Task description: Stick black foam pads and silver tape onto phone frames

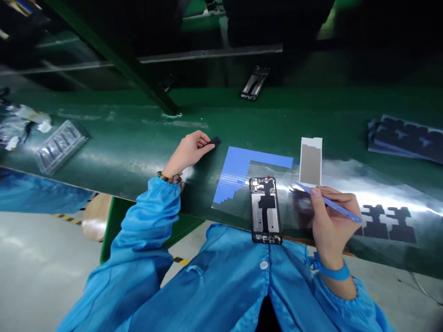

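Pinching a small black piece (215, 141) in the fingers of the left hand (188, 150), left of the opened phone (266, 210), set at the table's (114, 152) near edge, apparently for easy reach. Pinching blue tweezers (341, 210) pen-fashion in the right hand's (332, 230) fingers, likely for fine control.

The green bench top (121, 147) is smooth and glossy. The blue smock (214, 276) is of wrinkled cloth. The near phone body (256, 216) shows dull silver metal. The tray (60, 146) at left looks like clear, shiny plastic. The dark sheets (411, 138) at right look matt.
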Demonstrator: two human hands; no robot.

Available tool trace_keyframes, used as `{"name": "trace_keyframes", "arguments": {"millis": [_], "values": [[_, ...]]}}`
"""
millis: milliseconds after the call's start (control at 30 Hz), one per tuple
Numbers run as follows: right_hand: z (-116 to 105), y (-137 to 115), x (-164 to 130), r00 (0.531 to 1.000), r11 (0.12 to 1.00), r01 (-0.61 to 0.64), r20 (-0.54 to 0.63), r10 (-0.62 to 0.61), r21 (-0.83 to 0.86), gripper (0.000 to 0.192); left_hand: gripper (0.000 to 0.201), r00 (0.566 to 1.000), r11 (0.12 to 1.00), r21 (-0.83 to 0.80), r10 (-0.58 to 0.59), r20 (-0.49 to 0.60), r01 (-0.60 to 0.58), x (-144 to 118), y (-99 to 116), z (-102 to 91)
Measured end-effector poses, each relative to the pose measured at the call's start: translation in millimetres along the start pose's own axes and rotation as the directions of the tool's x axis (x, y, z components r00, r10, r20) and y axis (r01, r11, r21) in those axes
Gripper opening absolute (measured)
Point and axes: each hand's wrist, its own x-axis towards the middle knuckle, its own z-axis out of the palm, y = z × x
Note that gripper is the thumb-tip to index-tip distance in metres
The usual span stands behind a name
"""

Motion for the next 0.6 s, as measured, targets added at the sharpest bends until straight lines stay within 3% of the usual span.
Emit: {"name": "trace_keyframes", "arguments": {"millis": [133, 200, 267, 333, 400, 500, 600], "values": [[0, -1, 1, 1.0, 1.0, 0.007, 0.027, -0.007, -0.028, 0.032, 0.025, 0.965, 0.96, -0.24, 0.188, 0.181, -0.142, -57, 55, 31.1], [-1, -2, 1, 0.999, 0.999, 0.012, 0.036, -0.011, -0.033, 0.031, 0.017, 0.884, 0.937, -0.3, 0.288, 0.369, -0.18, -88, 83, 55.7], [-1, -3, 1, 0.999, 1.0, 0.013, 0.049, -0.012, -0.026, 0.03, 0.012, 0.79, 0.919, -0.291, 0.382, 0.48, -0.267, -111, 101, 79.4], [-2, -4, 1, 0.998, 1.0, 0.01, 0.061, -0.009, -0.022, 0.029, 0.012, 0.751, 0.888, -0.204, 0.458, 0.475, -0.412, -127, 108, 97.4], [-3, -4, 0, 0.998, 1.0, 0.009, 0.067, -0.008, -0.018, 0.029, 0.017, 0.769, 0.848, -0.072, 0.51, 0.386, -0.526, -137, 106, 107.6], [-4, -4, 0, 0.998, 1.0, 0.007, 0.065, -0.007, -0.003, 0.028, 0.023, 0.782, 0.797, 0.06, 0.571, 0.25, -0.601, -150, 98, 112.2], [-4, -3, 0, 0.997, 1.0, 0.008, 0.074, -0.007, -0.005, 0.027, 0.03, 0.728, 0.736, 0.094, 0.628, 0.275, -0.67, -160, 93, 113.3]]}}
